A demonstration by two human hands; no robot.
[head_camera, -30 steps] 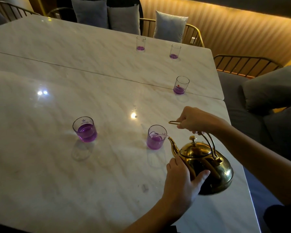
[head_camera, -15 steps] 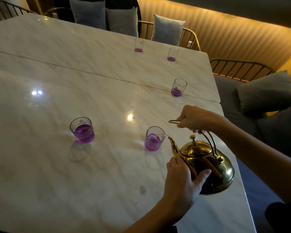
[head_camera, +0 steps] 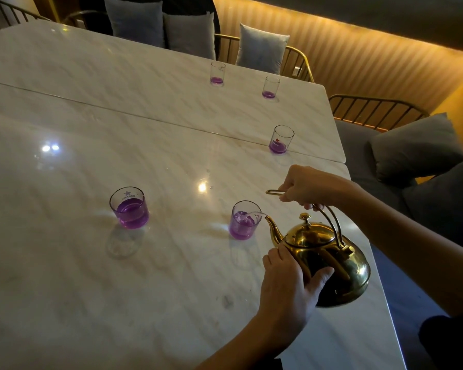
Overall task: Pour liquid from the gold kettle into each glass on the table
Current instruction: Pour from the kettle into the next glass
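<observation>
The gold kettle (head_camera: 329,259) is tilted to the left over the marble table (head_camera: 91,263), its spout at the rim of a short glass (head_camera: 245,220). A thin stream runs into that glass, which holds purple liquid. My right hand (head_camera: 309,186) grips the kettle's wire handle from above. My left hand (head_camera: 288,287) cups the kettle's lower body. A second short glass (head_camera: 130,208) of purple liquid stands further left. Three taller glasses, one mid right (head_camera: 281,140) and two at the far edge (head_camera: 270,87) (head_camera: 217,73), each hold a little purple liquid.
The table's right edge (head_camera: 382,297) runs just under the kettle. Gold wire chairs (head_camera: 374,110) with grey cushions (head_camera: 261,48) stand along the far and right sides. A seam (head_camera: 145,117) crosses the tabletop between its two slabs.
The purple liquid in the glass under the spout has risen a little. Both hands and the kettle have kept their pose; the view has shifted slightly.
</observation>
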